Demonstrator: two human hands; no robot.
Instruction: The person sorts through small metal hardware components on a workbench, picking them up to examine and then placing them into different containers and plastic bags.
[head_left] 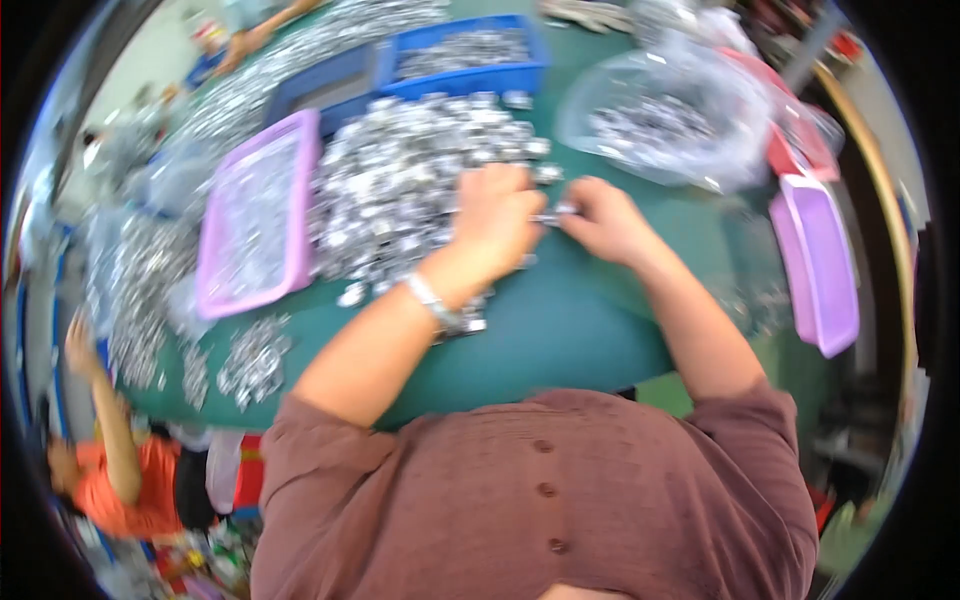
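Note:
My left hand is closed at the right edge of a large heap of small silver metal pieces. Opposite it, my right hand pinches thumb and fingers together. A small silver metal piece spans the short gap between the two hands, and the fingers of both grip its ends. Blur and its small size hide its exact kind. A bracelet circles my left wrist. The hands are just above the green tabletop.
Left of the heap lies a pink-purple tray holding clear plastic. Behind stand blue bins. A clear bag of silver parts sits at the far right, near a purple bin. Another person in orange works at the left.

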